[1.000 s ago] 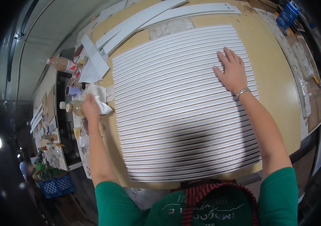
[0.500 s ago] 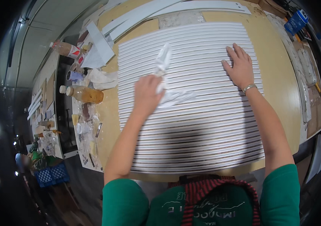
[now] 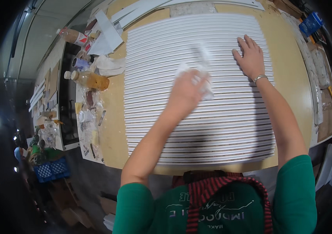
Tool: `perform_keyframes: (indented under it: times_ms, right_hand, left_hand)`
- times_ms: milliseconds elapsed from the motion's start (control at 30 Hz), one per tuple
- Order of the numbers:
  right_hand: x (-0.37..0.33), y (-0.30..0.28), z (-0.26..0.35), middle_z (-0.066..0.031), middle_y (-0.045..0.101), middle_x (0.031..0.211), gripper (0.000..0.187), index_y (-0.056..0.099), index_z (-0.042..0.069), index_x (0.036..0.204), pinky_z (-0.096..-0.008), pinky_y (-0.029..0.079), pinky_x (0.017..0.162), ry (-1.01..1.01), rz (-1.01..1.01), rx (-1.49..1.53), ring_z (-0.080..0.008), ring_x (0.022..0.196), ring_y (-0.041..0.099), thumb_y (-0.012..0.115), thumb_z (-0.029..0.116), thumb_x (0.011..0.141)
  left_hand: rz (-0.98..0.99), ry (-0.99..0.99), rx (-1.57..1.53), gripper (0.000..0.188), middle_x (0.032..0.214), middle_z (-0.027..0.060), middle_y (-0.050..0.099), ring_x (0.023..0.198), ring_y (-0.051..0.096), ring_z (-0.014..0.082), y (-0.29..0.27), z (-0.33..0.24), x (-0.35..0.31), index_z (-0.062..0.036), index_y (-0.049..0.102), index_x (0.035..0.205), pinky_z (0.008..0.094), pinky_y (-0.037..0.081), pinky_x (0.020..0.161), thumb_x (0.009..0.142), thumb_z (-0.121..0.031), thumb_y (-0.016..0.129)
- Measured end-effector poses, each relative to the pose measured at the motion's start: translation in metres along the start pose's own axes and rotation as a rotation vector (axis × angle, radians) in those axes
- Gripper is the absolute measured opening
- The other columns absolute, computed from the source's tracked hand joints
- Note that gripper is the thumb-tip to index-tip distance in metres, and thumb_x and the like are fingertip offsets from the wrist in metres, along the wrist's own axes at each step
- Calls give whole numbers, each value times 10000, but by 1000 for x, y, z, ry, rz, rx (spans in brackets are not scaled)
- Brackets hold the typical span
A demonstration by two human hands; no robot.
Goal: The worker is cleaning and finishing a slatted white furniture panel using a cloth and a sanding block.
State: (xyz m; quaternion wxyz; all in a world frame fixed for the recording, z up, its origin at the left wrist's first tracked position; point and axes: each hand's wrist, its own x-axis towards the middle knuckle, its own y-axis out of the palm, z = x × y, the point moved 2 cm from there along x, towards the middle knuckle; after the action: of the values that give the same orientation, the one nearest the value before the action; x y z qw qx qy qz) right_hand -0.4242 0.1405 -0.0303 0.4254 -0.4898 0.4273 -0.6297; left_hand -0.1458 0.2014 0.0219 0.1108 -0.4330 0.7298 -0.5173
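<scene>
A large white panel of narrow parallel slats (image 3: 197, 128), with dark gaps between them, lies flat on the table. Near its middle my left hand (image 3: 187, 90) is closed on a white cloth (image 3: 204, 58), pressed against the slats; cloth and hand are smeared by motion. Part of the cloth sticks out past the fingers. Toward the panel's right side my right hand (image 3: 250, 58) rests flat on the slats, fingers spread, holding nothing.
Plastic bottles of amber liquid (image 3: 92, 80) and brownish liquid (image 3: 72, 36) stand at the table's left edge, by a crumpled white cloth (image 3: 109, 65). White strips (image 3: 142, 11) lie along the far edge. A blue container (image 3: 310, 24) stands at the far right.
My left hand has swept to the right across the slats with the cloth. My right hand stays in place on the panel. The whole view has shifted slightly.
</scene>
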Motion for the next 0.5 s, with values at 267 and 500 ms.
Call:
perform_keyframes:
  times_ms: [267, 500]
  right_hand:
    - [1, -5, -7, -121, 414, 1511, 603, 526, 144, 1394, -506, 260, 1152, -7, -51, -15, -311, 1406, 351, 574, 480, 895]
    - [-10, 29, 1, -147, 377, 1535, 675, 525, 140, 1399, -572, 158, 1175, 39, -88, 303, -339, 1453, 260, 673, 469, 829]
  left_hand:
    - [-265, -488, 459, 333, 1047, 166, 622, 1018, 551, 345, -111, 153, -160, -75, 670, 1171, 445, 436, 940, 848, -156, 669]
    - [-608, -610, -753, 531, 1447, 187, 444, 1273, 504, 298, -132, 86, -195, 23, 408, 1440, 375, 420, 1058, 943, -152, 471]
